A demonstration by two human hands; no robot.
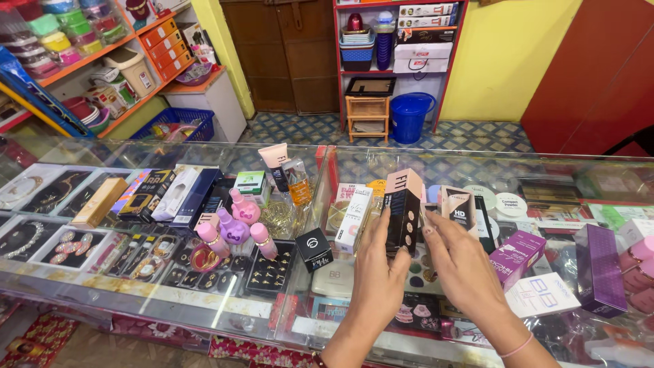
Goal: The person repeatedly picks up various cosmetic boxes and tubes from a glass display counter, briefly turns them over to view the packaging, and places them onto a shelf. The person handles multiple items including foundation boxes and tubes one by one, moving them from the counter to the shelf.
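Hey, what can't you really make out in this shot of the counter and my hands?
- Black box, head view: lower front hidden by left hand.
- Right hand: whether its fingers touch the box is unclear.
- Rings tray: pieces too small, glass glare.
- Purple box: print blurred.

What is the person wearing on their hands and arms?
Not much. The left hand and the right hand are bare, with no gloves, rings or sleeves in view. A thin pink band circles the right wrist. A small dark red bit shows at the left wrist.

The surface (204,300) is smooth, glossy glass with reflections; the tall black box (402,211) looks like matt cardboard; the pink bottles (235,228) are shiny plastic.
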